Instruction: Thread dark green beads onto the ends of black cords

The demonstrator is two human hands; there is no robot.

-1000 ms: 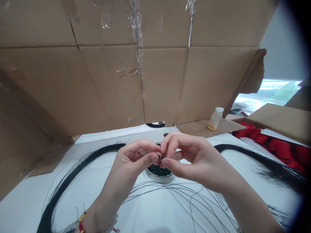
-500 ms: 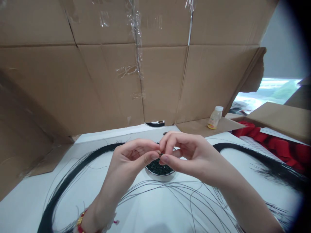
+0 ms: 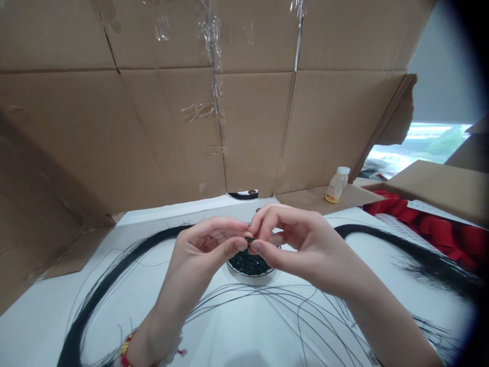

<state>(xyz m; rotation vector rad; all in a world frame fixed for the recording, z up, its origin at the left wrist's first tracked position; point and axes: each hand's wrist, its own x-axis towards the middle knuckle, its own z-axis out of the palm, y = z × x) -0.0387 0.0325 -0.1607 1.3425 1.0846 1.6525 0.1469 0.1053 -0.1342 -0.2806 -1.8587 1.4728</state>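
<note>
Fingertips of my left hand (image 3: 208,247) and my right hand (image 3: 292,237) meet above a bowl, both pinched. Between them shows a tiny dark piece (image 3: 249,239), too small to name. Directly below and behind the fingers sits the round white bowl (image 3: 252,280), filled with small dark green bits (image 3: 250,264). Long thin dark strands (image 3: 263,289) cross the white table under my wrists. A red and gold bracelet (image 3: 125,348) circles my left wrist.
Thick black bundles of strands curve on the left (image 3: 101,285) and right (image 3: 405,250). A cardboard wall (image 3: 164,127) rises behind. On a cardboard flap stands a white-capped bottle (image 3: 337,185). At right, an open box (image 3: 439,188) lies near red material (image 3: 439,232).
Both hands stay in nearly the same place above the bowl. The fingertips have shifted slightly, and the small dark piece between them shows more clearly.
</note>
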